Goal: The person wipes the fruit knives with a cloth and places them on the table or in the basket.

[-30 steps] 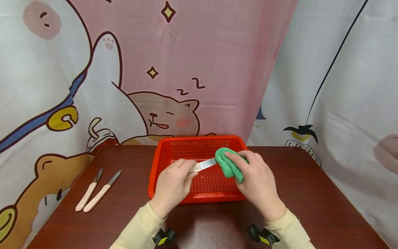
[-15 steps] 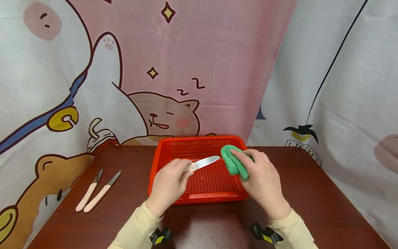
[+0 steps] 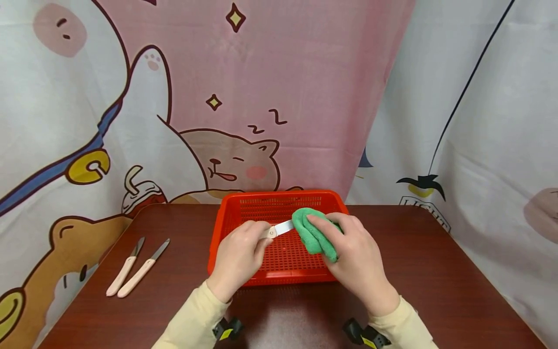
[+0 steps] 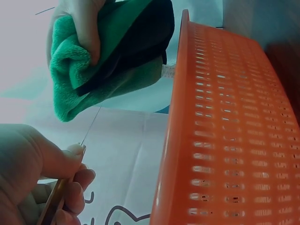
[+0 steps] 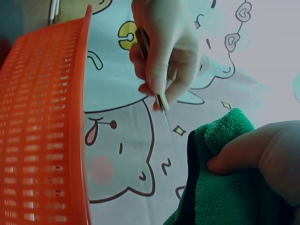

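My left hand (image 3: 240, 252) pinches the pale handle of a knife (image 3: 284, 227), its blade pointing right over the red basket (image 3: 279, 277). A folded green cloth (image 3: 311, 232) covers the outer part of that blade. My right hand (image 3: 355, 257) grips the cloth, thumb on one side and fingers behind it. In the right wrist view the thin blade edge runs from the left hand to the cloth (image 5: 225, 192). From the left wrist view, the cloth (image 4: 112, 56) shows a dark edging and a small white tag. The blade's tip is hidden.
Two more knives with pale handles, one (image 3: 126, 269) beside the other (image 3: 144, 269), lie on the left of the dark brown table (image 3: 436, 271). A printed curtain (image 3: 305, 97) hangs behind the table.
Half a second ago the cloth was off the blade, to the right of its bare tip. My right hand has since brought it back left over the blade; the left hand stays almost still.
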Action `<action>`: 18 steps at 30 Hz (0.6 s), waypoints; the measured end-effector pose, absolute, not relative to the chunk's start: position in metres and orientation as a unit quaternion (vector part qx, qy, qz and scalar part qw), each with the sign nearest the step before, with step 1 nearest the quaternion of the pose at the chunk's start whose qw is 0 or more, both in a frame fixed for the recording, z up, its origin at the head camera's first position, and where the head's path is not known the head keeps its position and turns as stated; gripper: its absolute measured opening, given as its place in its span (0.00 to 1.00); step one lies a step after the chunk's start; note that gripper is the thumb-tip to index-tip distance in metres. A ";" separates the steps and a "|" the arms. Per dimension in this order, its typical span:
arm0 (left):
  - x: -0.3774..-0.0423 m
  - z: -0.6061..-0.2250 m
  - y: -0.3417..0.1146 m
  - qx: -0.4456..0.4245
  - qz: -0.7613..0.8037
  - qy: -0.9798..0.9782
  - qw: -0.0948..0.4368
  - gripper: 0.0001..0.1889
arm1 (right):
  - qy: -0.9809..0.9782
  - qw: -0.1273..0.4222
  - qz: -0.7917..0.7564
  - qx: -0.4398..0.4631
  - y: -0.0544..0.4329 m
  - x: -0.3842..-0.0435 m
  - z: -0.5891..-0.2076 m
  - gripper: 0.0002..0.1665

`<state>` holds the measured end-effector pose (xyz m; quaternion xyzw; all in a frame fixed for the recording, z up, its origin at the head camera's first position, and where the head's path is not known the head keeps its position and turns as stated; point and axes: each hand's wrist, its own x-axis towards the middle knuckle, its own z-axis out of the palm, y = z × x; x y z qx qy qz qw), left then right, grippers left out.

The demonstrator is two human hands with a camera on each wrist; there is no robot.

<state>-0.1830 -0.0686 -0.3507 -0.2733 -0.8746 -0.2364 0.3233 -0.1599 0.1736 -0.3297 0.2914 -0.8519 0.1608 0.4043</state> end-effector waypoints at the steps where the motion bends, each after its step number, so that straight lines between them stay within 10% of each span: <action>1: -0.183 -0.350 -0.068 -0.273 -0.235 -0.875 0.324 0.13 | -0.850 0.405 0.162 0.296 0.172 -0.159 -0.330 0.45; 18: -0.180 -0.350 -0.057 -0.294 -0.242 -0.853 0.357 0.13 | -0.853 0.379 0.164 0.318 0.151 -0.159 -0.339 0.43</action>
